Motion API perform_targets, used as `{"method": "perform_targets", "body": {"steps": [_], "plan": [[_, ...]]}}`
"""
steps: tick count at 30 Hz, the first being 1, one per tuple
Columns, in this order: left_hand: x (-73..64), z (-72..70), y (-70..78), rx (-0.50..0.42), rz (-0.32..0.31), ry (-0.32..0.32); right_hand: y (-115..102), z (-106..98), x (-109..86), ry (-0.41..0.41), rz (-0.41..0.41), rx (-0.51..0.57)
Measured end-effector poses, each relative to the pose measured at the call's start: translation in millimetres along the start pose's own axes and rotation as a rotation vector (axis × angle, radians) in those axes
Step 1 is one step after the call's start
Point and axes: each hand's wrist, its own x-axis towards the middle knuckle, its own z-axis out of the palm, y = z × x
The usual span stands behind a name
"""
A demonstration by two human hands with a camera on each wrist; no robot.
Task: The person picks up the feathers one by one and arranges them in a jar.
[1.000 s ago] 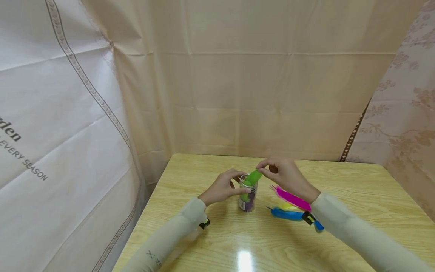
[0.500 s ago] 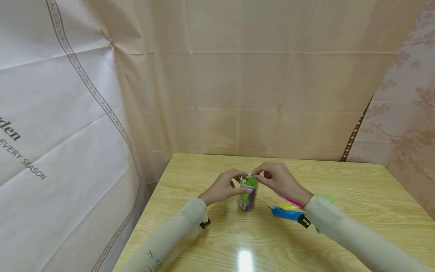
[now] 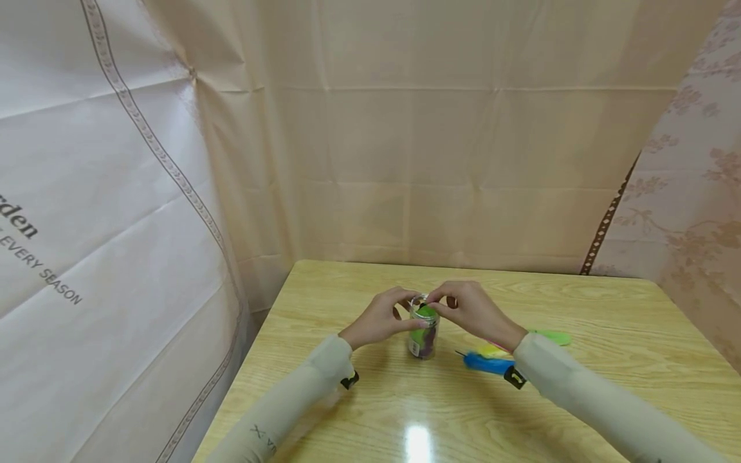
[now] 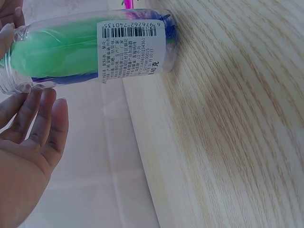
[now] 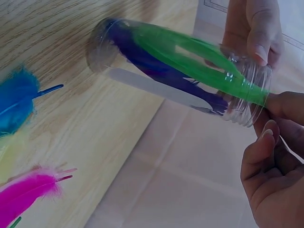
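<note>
I observe the left hand (image 3: 376,319) gripping the screw-neck jar (image 3: 425,345), presumably to steady it upright on the surface (image 3: 347,411), while the right hand (image 3: 473,312) pinches a green feather (image 5: 204,76) at the jar's mouth.

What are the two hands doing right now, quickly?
Left hand: closed, holding the clear jar near its mouth.
Right hand: closed, pinching the end of a green feather at the jar's mouth.
</note>
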Motion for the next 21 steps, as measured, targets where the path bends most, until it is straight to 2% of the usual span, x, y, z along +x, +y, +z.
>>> {"method": "perform_targets", "body": {"steps": [6, 11, 21], "plan": [[0.1, 1.4, -0.7, -0.014, 0.002, 0.003, 0.9, -1.9, -3.1, 0.001, 0.01, 0.008], [0.2, 3.8, 0.0, -0.016, -0.034, -0.001, 4.7, -7.2, -10.2, 0.007, 0.073, 0.019], [3.3, 2.2, 0.0, -0.008, -0.039, 0.016, 30.2, -26.4, -26.0, 0.055, 0.09, -0.037]]}}
